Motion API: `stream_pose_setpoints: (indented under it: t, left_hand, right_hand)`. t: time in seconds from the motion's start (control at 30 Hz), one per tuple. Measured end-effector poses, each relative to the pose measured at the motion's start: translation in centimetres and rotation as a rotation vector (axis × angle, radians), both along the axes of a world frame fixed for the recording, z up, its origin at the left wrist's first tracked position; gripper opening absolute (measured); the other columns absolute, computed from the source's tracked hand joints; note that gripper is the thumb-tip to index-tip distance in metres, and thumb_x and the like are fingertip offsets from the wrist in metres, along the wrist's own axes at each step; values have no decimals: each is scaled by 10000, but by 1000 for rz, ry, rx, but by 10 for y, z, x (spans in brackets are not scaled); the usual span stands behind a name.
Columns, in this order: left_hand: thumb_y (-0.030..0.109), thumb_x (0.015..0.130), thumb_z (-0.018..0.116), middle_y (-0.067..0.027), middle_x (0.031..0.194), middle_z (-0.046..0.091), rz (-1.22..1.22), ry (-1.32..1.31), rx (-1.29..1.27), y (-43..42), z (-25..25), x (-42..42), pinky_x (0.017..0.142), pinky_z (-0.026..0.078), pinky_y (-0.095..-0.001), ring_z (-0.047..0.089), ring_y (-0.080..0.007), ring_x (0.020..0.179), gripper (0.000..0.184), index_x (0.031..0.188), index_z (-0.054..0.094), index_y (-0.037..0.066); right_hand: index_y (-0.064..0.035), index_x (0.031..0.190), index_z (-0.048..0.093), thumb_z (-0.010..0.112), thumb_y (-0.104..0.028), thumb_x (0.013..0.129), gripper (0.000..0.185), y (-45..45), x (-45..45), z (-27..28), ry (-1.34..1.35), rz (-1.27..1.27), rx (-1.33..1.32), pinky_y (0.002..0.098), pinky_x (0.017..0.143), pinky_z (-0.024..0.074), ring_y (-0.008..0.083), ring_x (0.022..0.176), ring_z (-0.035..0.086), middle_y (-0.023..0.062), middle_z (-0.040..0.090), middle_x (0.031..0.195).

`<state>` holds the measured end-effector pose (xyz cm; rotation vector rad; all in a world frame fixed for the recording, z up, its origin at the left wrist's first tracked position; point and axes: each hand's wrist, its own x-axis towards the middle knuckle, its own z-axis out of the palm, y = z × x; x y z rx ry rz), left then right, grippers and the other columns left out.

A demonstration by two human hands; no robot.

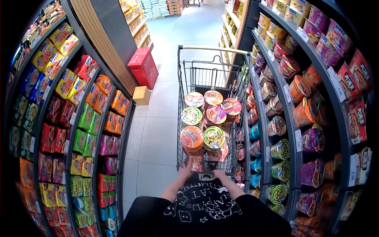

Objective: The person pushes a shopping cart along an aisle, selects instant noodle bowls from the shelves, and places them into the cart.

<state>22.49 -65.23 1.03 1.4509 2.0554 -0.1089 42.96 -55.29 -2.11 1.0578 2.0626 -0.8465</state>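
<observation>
A black wire shopping cart [179, 98] stands right in front of me, its handle bar on the far side. My left hand [184, 171] is closed around the near rim at the left corner. Farther right along that same rim, my right hand [218, 173] also grips the cart, its fingers partly hidden. Several instant noodle cups lie stacked in the basket, among them an orange-lidded cup [191, 136], a green-lidded cup [214, 138] and a purple-lidded cup [216, 114].
Shelves of noodle cups [304, 112] run close along the cart's right side. Bagged noodle packs [59, 110] fill the left shelves. A red bin [143, 68] and a small cardboard box [141, 95] stand on the floor at left. Tiled aisle [152, 130] stretches ahead.
</observation>
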Motion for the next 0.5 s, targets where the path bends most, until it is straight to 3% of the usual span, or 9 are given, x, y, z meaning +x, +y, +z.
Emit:
stream_pose_setpoints:
  t: [0.23, 0.5]
  left_hand:
    - [440, 687, 520, -289, 1253, 181, 69, -21, 32, -1, -5, 2, 953, 206, -405, 239, -418, 1145, 793, 1283, 22, 281]
    - [426, 681, 529, -284, 1245, 203, 88, 10, 92, -2, -4, 6, 955, 200, -409, 254, -411, 1137, 789, 1280, 33, 291]
  right_hand:
    - [-259, 1114, 457, 520, -309, 678, 444, -7, -14, 6, -134, -12, 0, 400, 826, 366, 228, 1011, 477, 49, 501, 1097]
    - [-245, 1070, 500, 419, -187, 754, 331, -11, -14, 18, -118, -36, 92, 388, 795, 379, 227, 975, 501, 65, 526, 1052]
